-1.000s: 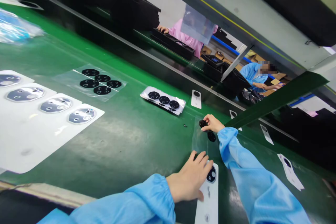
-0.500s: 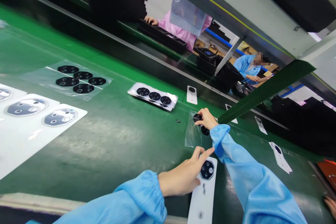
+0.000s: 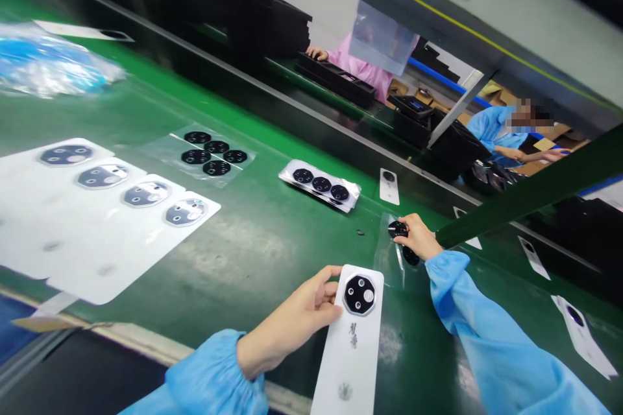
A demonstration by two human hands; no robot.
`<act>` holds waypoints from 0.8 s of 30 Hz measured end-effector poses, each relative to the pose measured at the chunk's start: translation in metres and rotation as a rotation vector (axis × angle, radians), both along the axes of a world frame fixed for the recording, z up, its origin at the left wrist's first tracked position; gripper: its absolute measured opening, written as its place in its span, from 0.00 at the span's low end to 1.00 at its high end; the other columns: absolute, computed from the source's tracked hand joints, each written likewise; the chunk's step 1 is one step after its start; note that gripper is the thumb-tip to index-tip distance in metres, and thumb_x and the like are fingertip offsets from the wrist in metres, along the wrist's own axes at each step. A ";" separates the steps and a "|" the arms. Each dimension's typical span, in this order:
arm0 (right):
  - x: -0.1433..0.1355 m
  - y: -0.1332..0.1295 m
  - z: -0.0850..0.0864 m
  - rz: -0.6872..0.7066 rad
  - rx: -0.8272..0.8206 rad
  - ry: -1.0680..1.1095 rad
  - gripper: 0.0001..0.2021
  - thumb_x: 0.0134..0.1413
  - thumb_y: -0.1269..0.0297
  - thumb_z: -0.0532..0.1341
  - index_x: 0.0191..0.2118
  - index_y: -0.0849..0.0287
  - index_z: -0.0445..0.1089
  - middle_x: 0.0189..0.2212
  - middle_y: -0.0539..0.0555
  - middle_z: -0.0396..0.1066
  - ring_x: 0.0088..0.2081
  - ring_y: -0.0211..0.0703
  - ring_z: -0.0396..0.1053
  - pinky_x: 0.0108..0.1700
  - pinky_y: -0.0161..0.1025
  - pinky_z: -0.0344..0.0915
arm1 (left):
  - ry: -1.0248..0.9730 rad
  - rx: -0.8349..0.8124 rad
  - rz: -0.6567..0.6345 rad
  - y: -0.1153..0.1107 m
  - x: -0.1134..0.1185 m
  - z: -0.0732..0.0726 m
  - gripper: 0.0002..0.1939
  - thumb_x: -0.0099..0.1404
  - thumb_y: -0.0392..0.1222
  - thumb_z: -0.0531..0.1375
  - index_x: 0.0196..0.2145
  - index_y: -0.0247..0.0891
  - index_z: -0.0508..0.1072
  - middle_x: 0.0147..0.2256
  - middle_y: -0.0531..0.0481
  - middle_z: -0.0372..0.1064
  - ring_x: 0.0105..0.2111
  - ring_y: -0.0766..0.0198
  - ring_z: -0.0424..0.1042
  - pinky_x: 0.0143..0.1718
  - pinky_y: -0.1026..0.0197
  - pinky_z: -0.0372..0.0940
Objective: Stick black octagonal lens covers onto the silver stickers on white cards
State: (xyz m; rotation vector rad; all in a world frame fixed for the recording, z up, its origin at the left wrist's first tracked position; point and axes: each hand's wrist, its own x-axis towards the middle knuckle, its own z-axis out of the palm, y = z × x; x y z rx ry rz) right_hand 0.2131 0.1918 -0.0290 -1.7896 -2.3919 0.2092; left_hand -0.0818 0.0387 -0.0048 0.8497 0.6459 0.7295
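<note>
On the green table (image 3: 233,266), out to the right, here's the right hand (image 3: 421,237), thumb and fingertips pinched on a black disc (image 3: 395,229) at the clear film (image 3: 388,266) (whether it's lifted, I can't tell). The left hand (image 3: 287,316), nearer the body, grips the white panel (image 3: 346,363) by its left edge; the panel's long axis points away, the disc lying beyond its far end, rightward.

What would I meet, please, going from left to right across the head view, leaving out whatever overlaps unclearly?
Plastic bag, six black discs, three black discs, right hand, rightmost white panel.
</note>
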 end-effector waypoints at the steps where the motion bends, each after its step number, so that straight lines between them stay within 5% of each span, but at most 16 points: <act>1: -0.001 -0.001 0.001 0.002 0.002 0.001 0.15 0.53 0.62 0.63 0.46 0.61 0.65 0.45 0.56 0.65 0.42 0.45 0.67 0.44 0.47 0.65 | 0.014 0.016 0.017 0.000 -0.003 0.001 0.19 0.58 0.37 0.59 0.48 0.38 0.61 0.39 0.47 0.73 0.39 0.60 0.72 0.40 0.59 0.63; 5: -0.005 -0.006 0.006 -0.017 -0.009 0.009 0.17 0.45 0.64 0.65 0.43 0.56 0.66 0.43 0.54 0.64 0.35 0.42 0.69 0.41 0.43 0.67 | 0.056 0.045 0.064 -0.001 -0.009 0.000 0.15 0.60 0.39 0.57 0.45 0.38 0.62 0.37 0.48 0.74 0.36 0.62 0.71 0.37 0.61 0.62; 12: -0.011 -0.008 0.019 -0.088 -0.055 0.045 0.14 0.46 0.57 0.63 0.39 0.55 0.63 0.30 0.51 0.71 0.27 0.44 0.71 0.34 0.43 0.67 | 0.087 0.015 0.087 0.003 -0.013 -0.007 0.14 0.60 0.39 0.55 0.44 0.38 0.61 0.37 0.50 0.73 0.37 0.61 0.71 0.39 0.59 0.61; 17: -0.030 -0.027 0.052 -0.077 -0.010 0.082 0.16 0.47 0.55 0.61 0.41 0.55 0.62 0.38 0.55 0.72 0.32 0.48 0.71 0.36 0.45 0.66 | 0.066 0.009 0.086 0.004 -0.015 -0.011 0.14 0.60 0.38 0.55 0.45 0.37 0.61 0.36 0.50 0.73 0.36 0.63 0.71 0.38 0.60 0.61; 21: -0.065 -0.083 0.083 0.180 -0.032 0.256 0.18 0.51 0.59 0.59 0.48 0.53 0.60 0.46 0.55 0.68 0.44 0.49 0.68 0.45 0.45 0.65 | 0.038 0.017 0.089 0.005 -0.013 -0.015 0.15 0.61 0.38 0.55 0.46 0.37 0.61 0.37 0.49 0.73 0.35 0.62 0.71 0.37 0.61 0.61; 24: -0.085 -0.127 0.088 0.427 -0.123 0.301 0.23 0.50 0.63 0.61 0.52 0.51 0.57 0.46 0.56 0.67 0.45 0.50 0.66 0.45 0.47 0.65 | 0.005 0.033 0.096 0.005 -0.011 -0.017 0.15 0.61 0.38 0.56 0.46 0.37 0.61 0.37 0.49 0.72 0.35 0.63 0.70 0.35 0.62 0.62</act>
